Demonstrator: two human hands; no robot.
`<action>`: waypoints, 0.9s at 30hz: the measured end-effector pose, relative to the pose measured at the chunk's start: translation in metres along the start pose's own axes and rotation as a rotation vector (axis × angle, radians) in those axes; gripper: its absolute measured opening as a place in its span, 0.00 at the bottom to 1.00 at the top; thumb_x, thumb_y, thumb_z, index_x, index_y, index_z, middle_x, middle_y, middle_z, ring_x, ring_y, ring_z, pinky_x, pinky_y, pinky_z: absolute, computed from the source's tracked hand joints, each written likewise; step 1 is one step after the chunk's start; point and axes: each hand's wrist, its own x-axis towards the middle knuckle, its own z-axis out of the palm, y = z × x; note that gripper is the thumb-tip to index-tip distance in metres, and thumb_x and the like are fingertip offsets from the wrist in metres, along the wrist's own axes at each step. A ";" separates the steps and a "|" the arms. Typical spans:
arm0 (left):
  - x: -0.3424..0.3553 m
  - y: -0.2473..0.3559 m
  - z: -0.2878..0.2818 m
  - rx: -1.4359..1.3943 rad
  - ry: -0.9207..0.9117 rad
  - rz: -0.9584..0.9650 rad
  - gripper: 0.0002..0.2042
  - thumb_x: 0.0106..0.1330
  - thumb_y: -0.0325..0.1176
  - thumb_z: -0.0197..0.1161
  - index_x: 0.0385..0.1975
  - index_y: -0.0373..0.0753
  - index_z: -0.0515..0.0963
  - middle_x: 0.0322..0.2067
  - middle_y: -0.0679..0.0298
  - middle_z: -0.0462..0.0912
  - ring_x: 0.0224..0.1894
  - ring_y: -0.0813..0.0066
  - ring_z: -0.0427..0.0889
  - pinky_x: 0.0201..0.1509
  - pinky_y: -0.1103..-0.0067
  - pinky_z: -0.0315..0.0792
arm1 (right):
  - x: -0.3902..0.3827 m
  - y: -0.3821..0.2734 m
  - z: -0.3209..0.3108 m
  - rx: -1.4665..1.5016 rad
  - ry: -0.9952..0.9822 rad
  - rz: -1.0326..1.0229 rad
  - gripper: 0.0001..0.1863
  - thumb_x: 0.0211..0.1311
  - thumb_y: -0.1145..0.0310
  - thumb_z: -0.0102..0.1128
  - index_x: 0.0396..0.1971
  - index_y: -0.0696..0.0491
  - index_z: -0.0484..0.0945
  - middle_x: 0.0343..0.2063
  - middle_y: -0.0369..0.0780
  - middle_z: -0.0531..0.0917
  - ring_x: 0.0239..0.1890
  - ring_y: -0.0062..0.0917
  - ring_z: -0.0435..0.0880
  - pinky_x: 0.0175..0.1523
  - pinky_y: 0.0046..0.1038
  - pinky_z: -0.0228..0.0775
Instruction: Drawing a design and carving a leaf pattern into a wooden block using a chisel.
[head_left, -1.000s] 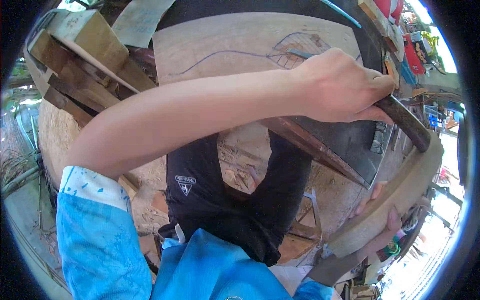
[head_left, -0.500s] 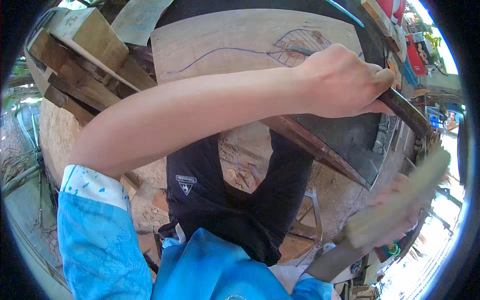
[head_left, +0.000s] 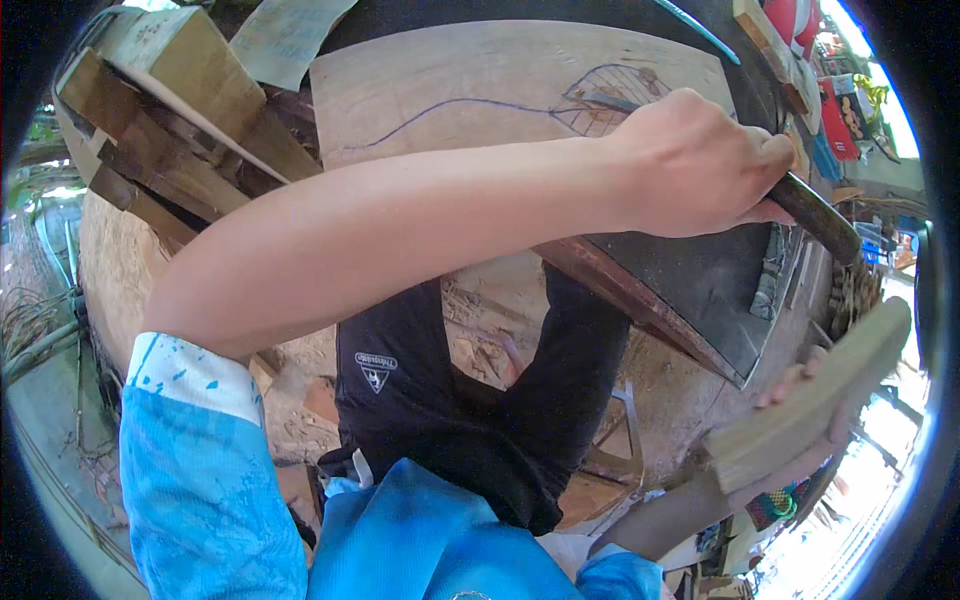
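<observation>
A wooden board (head_left: 440,70) lies on the dark work surface, with a blue line drawn along it and a hatched leaf shape at its right. My left hand (head_left: 700,165) is wrapped round the dark handle of a wood-carving chisel (head_left: 822,222). The chisel's blade points left and rests over the hatched leaf, where the wood looks cut; my fist partly covers the shape. Lower right, my right hand (head_left: 795,385) grips a thick wooden block (head_left: 815,390), tilted and held apart from the handle's frayed end. The block hides part of my right fingers.
Stacked timber beams (head_left: 190,130) stand at the left, beside a sheet of paper (head_left: 285,40). A light-blue pen-like stick (head_left: 700,32) lies beyond the board. The table's brown edge (head_left: 640,305) slants above my knees. Wood shavings and scraps (head_left: 485,350) litter the floor.
The wooden block in my right hand was smeared by motion and now shows sharply, in nearly the same place. My left hand keeps its hold on the chisel; the whole view has shifted slightly.
</observation>
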 end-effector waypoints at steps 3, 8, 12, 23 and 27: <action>-0.002 0.000 -0.001 -0.045 0.010 -0.002 0.24 0.71 0.60 0.58 0.40 0.40 0.73 0.22 0.54 0.80 0.27 0.48 0.85 0.27 0.60 0.77 | -0.003 0.004 0.015 0.132 0.574 -0.200 0.31 0.72 0.52 0.51 0.60 0.64 0.58 0.43 0.48 0.72 0.26 0.30 0.81 0.23 0.28 0.81; 0.000 -0.005 -0.001 0.020 0.057 -0.026 0.23 0.71 0.58 0.59 0.40 0.40 0.72 0.26 0.55 0.81 0.30 0.49 0.86 0.29 0.61 0.78 | -0.016 0.015 0.010 0.021 0.367 0.073 0.30 0.72 0.52 0.50 0.59 0.63 0.60 0.43 0.47 0.71 0.29 0.29 0.82 0.23 0.27 0.80; -0.006 -0.004 -0.003 0.056 -0.017 0.000 0.22 0.72 0.55 0.59 0.40 0.39 0.71 0.29 0.56 0.82 0.32 0.51 0.87 0.30 0.61 0.79 | -0.019 0.021 -0.001 0.074 0.501 -0.021 0.29 0.69 0.50 0.52 0.54 0.61 0.63 0.43 0.46 0.72 0.28 0.32 0.82 0.23 0.31 0.80; -0.010 0.000 0.000 0.066 -0.079 0.081 0.21 0.73 0.53 0.59 0.42 0.37 0.72 0.33 0.58 0.83 0.34 0.54 0.88 0.30 0.63 0.81 | -0.015 0.049 0.029 -0.113 0.480 -0.057 0.32 0.72 0.48 0.48 0.55 0.65 0.62 0.43 0.46 0.70 0.26 0.26 0.79 0.23 0.25 0.76; -0.008 0.001 0.000 0.078 -0.062 0.078 0.20 0.73 0.53 0.58 0.46 0.39 0.73 0.36 0.60 0.83 0.34 0.55 0.88 0.30 0.64 0.82 | -0.013 0.052 0.032 -0.109 0.552 -0.048 0.36 0.68 0.47 0.52 0.62 0.63 0.62 0.41 0.47 0.73 0.22 0.27 0.79 0.21 0.25 0.77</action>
